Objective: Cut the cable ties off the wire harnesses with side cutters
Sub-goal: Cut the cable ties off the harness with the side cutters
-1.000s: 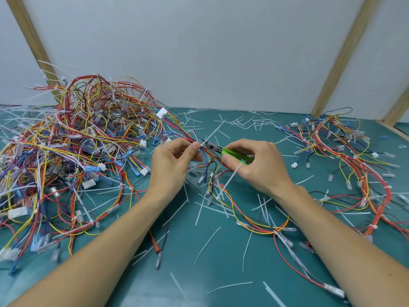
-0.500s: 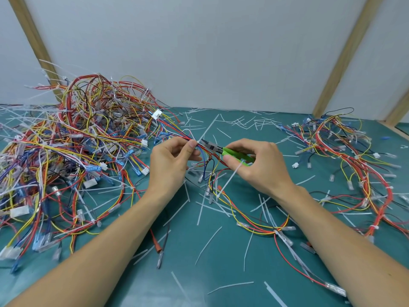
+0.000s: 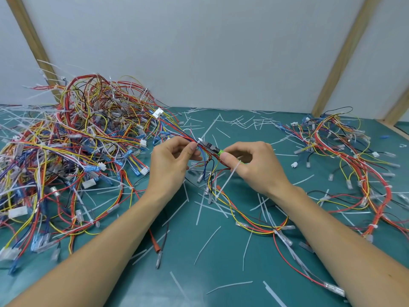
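Note:
My left hand (image 3: 171,161) pinches a bundle of red, blue and yellow wires of a harness (image 3: 223,196) at the middle of the green mat. My right hand (image 3: 256,165) grips the green-handled side cutters (image 3: 213,149), jaws pointing left at a white cable tie (image 3: 200,141) on the bundle just beside my left fingertips. Whether the jaws touch the tie I cannot tell. A long white tie tail (image 3: 229,178) hangs down from under my right thumb. The harness trails down and to the right across the mat.
A big tangled heap of harnesses (image 3: 73,156) fills the left side. A smaller, flatter pile of harnesses (image 3: 354,160) lies at the right. Cut white tie pieces (image 3: 208,242) litter the green mat (image 3: 199,273). A white wall with wooden battens stands behind.
My left hand has slid its pinch slightly along the bundle, and the cutter jaws have moved left and up to the white tie. The right hand followed a little.

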`<act>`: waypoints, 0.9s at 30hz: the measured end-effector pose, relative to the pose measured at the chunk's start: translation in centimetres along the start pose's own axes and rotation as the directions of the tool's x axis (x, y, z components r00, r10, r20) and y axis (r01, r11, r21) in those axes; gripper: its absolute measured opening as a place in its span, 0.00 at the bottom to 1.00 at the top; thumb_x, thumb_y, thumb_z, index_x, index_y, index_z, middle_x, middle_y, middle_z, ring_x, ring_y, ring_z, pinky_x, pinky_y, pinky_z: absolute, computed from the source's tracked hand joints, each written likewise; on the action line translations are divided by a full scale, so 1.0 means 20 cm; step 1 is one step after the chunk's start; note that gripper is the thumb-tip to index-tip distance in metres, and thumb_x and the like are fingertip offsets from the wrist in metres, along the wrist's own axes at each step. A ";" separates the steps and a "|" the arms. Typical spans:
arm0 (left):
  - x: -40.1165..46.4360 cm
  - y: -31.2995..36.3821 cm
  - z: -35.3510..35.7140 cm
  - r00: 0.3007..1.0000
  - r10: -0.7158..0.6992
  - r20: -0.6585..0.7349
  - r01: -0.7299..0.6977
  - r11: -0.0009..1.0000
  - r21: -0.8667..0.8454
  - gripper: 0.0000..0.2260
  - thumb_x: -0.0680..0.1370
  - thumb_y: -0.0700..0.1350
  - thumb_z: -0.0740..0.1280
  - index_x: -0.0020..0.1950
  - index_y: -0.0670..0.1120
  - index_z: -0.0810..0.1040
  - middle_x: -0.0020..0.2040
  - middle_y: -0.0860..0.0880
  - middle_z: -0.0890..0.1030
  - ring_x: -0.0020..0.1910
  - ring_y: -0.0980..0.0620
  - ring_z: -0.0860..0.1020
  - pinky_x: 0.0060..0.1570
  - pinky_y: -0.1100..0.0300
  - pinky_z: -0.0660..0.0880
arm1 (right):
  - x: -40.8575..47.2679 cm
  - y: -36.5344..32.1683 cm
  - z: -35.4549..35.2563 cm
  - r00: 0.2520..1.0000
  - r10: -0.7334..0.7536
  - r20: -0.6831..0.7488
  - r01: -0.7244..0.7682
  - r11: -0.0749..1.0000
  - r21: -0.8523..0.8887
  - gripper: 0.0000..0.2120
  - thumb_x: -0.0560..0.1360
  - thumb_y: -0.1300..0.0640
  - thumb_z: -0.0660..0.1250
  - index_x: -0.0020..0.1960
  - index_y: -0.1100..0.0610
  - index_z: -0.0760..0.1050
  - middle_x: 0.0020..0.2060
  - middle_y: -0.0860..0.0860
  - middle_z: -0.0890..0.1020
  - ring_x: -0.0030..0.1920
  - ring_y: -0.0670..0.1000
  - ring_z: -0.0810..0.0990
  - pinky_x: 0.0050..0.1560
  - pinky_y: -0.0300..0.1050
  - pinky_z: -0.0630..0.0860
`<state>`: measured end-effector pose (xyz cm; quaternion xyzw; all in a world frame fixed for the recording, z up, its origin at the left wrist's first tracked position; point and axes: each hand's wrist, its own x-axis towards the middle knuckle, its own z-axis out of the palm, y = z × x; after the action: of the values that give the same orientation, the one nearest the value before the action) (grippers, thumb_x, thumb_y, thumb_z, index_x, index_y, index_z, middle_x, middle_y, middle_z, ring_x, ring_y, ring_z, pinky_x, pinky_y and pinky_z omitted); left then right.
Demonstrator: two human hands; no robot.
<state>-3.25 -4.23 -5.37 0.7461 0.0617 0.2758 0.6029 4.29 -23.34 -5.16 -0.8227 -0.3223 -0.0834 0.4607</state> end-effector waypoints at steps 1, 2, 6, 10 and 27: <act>0.00 0.00 0.00 1.000 0.000 0.008 0.000 1.000 0.000 0.05 0.81 0.40 0.69 0.45 0.42 0.79 0.39 0.46 0.85 0.39 0.53 0.86 0.32 0.65 0.77 | 0.00 0.00 0.00 1.000 0.016 0.012 -0.017 0.999 0.028 0.08 0.75 0.44 0.71 0.43 0.47 0.86 0.37 0.42 0.87 0.38 0.46 0.86 0.42 0.47 0.81; 0.00 0.00 0.00 1.000 0.001 0.016 -0.001 1.000 -0.001 0.04 0.80 0.39 0.69 0.45 0.42 0.79 0.39 0.46 0.84 0.38 0.54 0.86 0.33 0.66 0.76 | 0.00 0.00 0.00 0.999 0.037 0.029 -0.038 0.997 0.061 0.08 0.75 0.44 0.71 0.44 0.47 0.86 0.37 0.43 0.87 0.37 0.47 0.86 0.39 0.44 0.79; 0.00 0.00 0.01 1.000 -0.004 0.025 0.003 1.000 0.010 0.05 0.80 0.40 0.69 0.45 0.44 0.79 0.40 0.44 0.84 0.38 0.53 0.85 0.35 0.68 0.75 | 0.00 0.00 -0.01 0.992 0.091 0.089 -0.105 0.982 0.159 0.10 0.74 0.45 0.70 0.44 0.50 0.85 0.38 0.48 0.87 0.35 0.52 0.86 0.36 0.43 0.78; 0.00 -0.01 0.00 0.999 0.005 0.044 -0.006 0.999 0.035 0.06 0.81 0.41 0.69 0.44 0.46 0.79 0.40 0.43 0.85 0.39 0.53 0.85 0.35 0.68 0.75 | 0.01 0.00 -0.04 0.988 0.094 0.127 -0.113 0.981 0.160 0.10 0.74 0.45 0.70 0.44 0.50 0.86 0.39 0.49 0.87 0.36 0.51 0.87 0.36 0.45 0.79; 0.01 -0.04 0.00 0.997 0.008 0.074 -0.017 0.993 0.121 0.06 0.81 0.42 0.69 0.44 0.46 0.79 0.36 0.48 0.85 0.40 0.53 0.85 0.39 0.64 0.77 | 0.01 -0.01 -0.06 1.000 0.020 0.021 -0.017 0.993 -0.118 0.16 0.71 0.36 0.70 0.39 0.47 0.85 0.32 0.42 0.84 0.35 0.46 0.83 0.41 0.48 0.80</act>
<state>-2.97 -3.97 -6.03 0.7914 0.0514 0.2477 0.5565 4.63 -24.18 -4.28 -0.8523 -0.3142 -0.0888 0.4086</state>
